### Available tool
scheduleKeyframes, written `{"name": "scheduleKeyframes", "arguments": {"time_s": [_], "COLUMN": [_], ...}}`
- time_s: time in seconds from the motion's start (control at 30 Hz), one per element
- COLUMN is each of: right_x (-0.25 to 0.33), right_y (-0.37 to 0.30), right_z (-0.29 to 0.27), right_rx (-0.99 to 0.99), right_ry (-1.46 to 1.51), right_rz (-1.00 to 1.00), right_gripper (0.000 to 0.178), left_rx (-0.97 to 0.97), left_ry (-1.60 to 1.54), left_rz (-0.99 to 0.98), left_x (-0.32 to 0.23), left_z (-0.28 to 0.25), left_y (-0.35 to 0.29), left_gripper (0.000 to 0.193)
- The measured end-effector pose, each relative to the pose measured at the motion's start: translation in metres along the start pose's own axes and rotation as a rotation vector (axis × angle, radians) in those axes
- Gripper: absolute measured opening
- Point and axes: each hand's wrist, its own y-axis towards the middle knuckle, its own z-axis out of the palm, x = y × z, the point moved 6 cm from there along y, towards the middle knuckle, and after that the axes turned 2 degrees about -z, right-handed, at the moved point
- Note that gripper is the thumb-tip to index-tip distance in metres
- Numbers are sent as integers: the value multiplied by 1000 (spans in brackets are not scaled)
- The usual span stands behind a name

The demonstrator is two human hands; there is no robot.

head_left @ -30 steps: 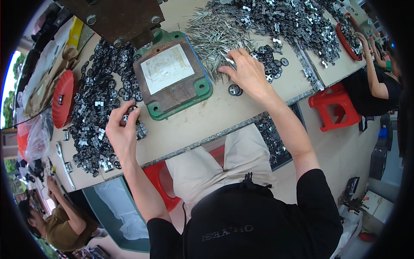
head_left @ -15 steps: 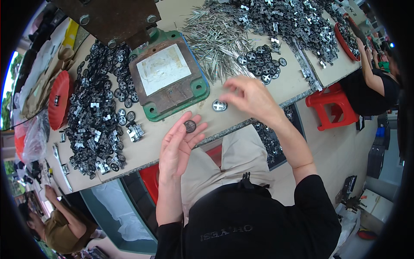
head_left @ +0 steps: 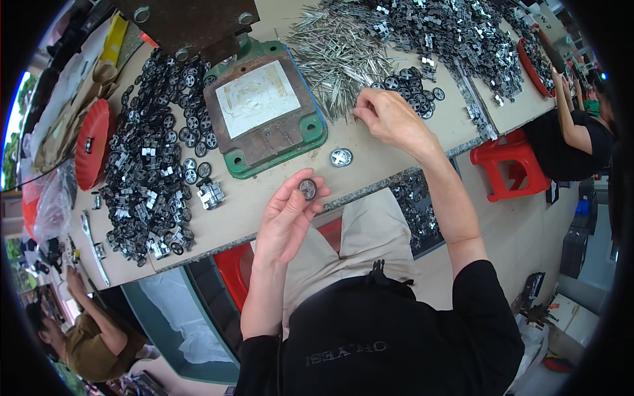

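Observation:
My left hand (head_left: 285,223) is above the front edge of the table, palm up, with a small black toy wheel (head_left: 307,189) held at the thumb and fingertips. My right hand (head_left: 395,120) reaches to the near edge of a heap of thin metal pins (head_left: 337,63), thumb and fingers pinched together. Whatever is in that pinch is too small to make out. Between the two hands, a silver-spoked wheel (head_left: 341,157) lies on the table. Another pile of wheels (head_left: 413,89) is partly covered by my right hand.
A green-framed press base (head_left: 238,165) stands ahead, under a dark metal head (head_left: 191,26). Heaps of wheels and small chassis parts (head_left: 142,191) spread at left, more parts (head_left: 456,33) at far right. A wrench (head_left: 96,247), red tray (head_left: 92,145) and red stool (head_left: 505,168) are nearby.
My right hand has moved away from the loose wheel to the edge of the pins, its fingers closing together. My left hand has shifted slightly right with its wheel, tilting it.

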Motion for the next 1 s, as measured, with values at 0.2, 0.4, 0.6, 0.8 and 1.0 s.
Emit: {"name": "scheduleKeyframes", "arguments": {"time_s": [0.2, 0.4, 0.6, 0.8, 1.0], "right_x": [2, 21, 58, 61, 62], "right_y": [-9, -19, -52, -66, -69], "right_z": [1, -1, 9, 32, 37], "right_rx": [45, -4, 113, 216, 190], "right_ry": [-73, 110, 839, 1340, 1301], "right_rz": [-25, -167, -71, 38, 16], "right_gripper": [9, 10, 12, 11, 10], "left_rx": [-6, -37, -7, 19, -8], "left_ry": [36, -4, -44, -47, -37], "left_rz": [10, 27, 27, 36, 29], "left_x": [5, 8, 9, 9, 10], "left_z": [5, 8, 8, 10, 9], "left_y": [2, 3, 4, 3, 2], "left_gripper": [38, 39, 38, 36, 36]}}
